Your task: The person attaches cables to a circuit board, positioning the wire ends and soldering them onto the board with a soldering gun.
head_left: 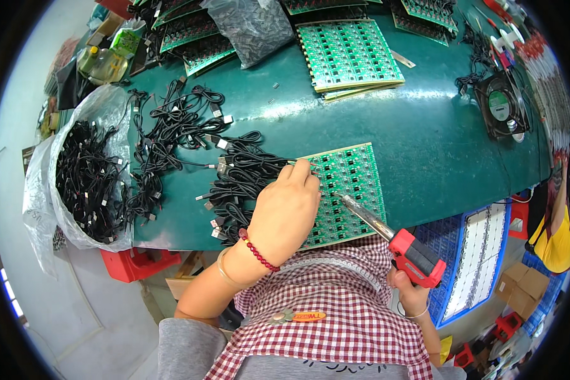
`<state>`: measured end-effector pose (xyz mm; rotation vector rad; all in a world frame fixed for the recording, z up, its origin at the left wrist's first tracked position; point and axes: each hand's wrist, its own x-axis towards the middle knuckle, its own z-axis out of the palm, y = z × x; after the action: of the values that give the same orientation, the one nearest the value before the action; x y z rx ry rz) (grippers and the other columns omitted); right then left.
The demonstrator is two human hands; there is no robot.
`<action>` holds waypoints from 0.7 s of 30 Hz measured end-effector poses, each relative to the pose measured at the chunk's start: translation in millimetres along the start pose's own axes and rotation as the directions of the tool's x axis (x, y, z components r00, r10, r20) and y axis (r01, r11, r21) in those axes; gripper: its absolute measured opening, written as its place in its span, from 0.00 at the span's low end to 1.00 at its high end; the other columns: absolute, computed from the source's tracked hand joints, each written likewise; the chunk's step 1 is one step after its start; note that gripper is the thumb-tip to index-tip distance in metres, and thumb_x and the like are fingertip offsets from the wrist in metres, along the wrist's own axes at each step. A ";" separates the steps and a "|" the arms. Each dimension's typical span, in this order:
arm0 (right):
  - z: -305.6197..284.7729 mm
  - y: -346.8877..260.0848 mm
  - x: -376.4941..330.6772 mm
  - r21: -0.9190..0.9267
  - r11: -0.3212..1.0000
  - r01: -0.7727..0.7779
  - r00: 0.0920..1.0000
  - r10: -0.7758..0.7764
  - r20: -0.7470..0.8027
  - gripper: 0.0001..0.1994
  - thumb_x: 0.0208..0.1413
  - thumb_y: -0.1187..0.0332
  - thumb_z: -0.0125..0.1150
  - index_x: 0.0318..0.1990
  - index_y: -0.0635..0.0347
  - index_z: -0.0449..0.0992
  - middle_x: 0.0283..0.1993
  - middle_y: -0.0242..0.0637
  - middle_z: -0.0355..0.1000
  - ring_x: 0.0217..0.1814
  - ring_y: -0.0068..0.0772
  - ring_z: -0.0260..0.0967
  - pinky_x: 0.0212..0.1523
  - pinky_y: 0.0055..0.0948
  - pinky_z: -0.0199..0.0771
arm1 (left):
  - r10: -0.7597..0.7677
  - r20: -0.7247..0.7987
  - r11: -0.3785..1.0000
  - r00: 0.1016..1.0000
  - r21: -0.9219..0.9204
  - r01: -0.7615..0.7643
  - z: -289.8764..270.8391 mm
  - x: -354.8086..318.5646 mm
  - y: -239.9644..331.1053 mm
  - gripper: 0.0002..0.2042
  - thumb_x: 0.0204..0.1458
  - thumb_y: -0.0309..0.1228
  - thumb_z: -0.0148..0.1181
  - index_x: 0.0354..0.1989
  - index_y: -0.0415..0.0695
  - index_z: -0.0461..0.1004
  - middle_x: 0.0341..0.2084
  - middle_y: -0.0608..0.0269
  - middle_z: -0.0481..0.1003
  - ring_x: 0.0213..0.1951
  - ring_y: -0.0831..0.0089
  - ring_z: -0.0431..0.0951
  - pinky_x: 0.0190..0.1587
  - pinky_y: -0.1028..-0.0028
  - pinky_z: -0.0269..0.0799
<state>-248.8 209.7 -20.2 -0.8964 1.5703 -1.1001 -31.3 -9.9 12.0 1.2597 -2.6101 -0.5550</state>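
Note:
A green circuit board panel (361, 171) with rows of small black parts lies near the table's front edge. Over its left side my left hand (288, 201) is closed in a pinch on the end of a black USB cable, whose wire tip is mostly hidden by the fingers. My right hand (410, 294) grips a red and black soldering gun (418, 258) from below. The gun's metal tip points left and meets the board's middle, close to my left fingers. Bundled black USB cables (250, 168) lie along the board's left edge, their silver plugs facing left.
More loose cables (174, 120) and a plastic bag of cables (125, 190) are at the left. Behind stand stacked circuit boards (348, 54) and a bag of small parts (250, 28). A black fan (500, 104) sits far right; blue crates (468, 259) stand below the table's right front.

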 end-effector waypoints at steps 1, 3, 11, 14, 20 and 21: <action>0.7 -1.2 0.9 -0.001 1.000 -0.002 1.000 0.002 0.001 0.16 0.57 0.64 0.59 0.45 0.69 0.67 0.23 0.36 0.66 0.23 0.26 0.63 0.26 0.27 0.65 | -0.002 0.001 1.000 1.000 -0.001 0.002 1.0 0.5 -0.4 0.05 0.47 0.24 0.58 0.29 0.37 0.70 0.32 0.58 0.66 0.37 0.62 0.72 0.37 0.67 0.72; 2.7 -6.0 3.2 0.064 0.989 -0.130 0.991 0.131 -0.006 0.12 0.50 0.67 0.67 0.39 0.62 0.75 0.35 0.32 0.70 0.35 0.25 0.68 0.37 0.27 0.69 | -0.004 0.012 1.000 1.000 0.018 0.004 1.8 1.5 -0.6 0.05 0.47 0.24 0.57 0.28 0.36 0.69 0.32 0.56 0.66 0.37 0.61 0.71 0.37 0.67 0.72; 8.7 -3.7 9.4 0.016 0.991 -0.131 0.991 0.131 -0.012 0.12 0.48 0.65 0.68 0.37 0.61 0.75 0.33 0.33 0.68 0.32 0.27 0.66 0.33 0.27 0.66 | -0.017 0.032 0.999 0.999 0.031 0.016 4.4 2.9 0.0 0.05 0.46 0.23 0.57 0.27 0.35 0.70 0.32 0.54 0.66 0.37 0.60 0.72 0.38 0.66 0.73; 9.1 -5.1 11.5 -0.040 0.992 -0.119 0.993 0.119 0.011 0.12 0.47 0.65 0.69 0.36 0.61 0.75 0.32 0.33 0.67 0.30 0.27 0.65 0.31 0.28 0.65 | -0.019 0.037 0.999 0.999 0.038 0.018 4.4 4.0 0.5 0.04 0.45 0.23 0.57 0.26 0.35 0.70 0.32 0.54 0.66 0.37 0.60 0.72 0.38 0.66 0.73; 12.6 -8.4 10.3 -0.017 0.998 -0.068 0.998 0.068 -0.001 0.13 0.47 0.65 0.69 0.36 0.62 0.76 0.32 0.34 0.68 0.31 0.27 0.66 0.32 0.27 0.66 | -0.037 0.064 0.997 0.997 0.068 0.032 4.2 5.0 2.4 0.05 0.45 0.23 0.57 0.27 0.34 0.70 0.34 0.53 0.67 0.38 0.60 0.73 0.38 0.66 0.74; 13.0 -10.6 10.4 0.021 0.997 -0.074 0.997 0.074 -0.007 0.13 0.47 0.65 0.69 0.36 0.62 0.76 0.33 0.34 0.69 0.32 0.27 0.67 0.33 0.27 0.67 | -0.037 0.064 0.997 0.997 0.065 0.032 3.9 5.0 2.5 0.05 0.45 0.23 0.57 0.27 0.34 0.70 0.34 0.52 0.67 0.38 0.60 0.73 0.39 0.66 0.74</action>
<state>-238.4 193.8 -14.7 -0.8149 1.5832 -1.0662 -37.5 -11.4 9.5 1.3300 -2.6844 -0.5314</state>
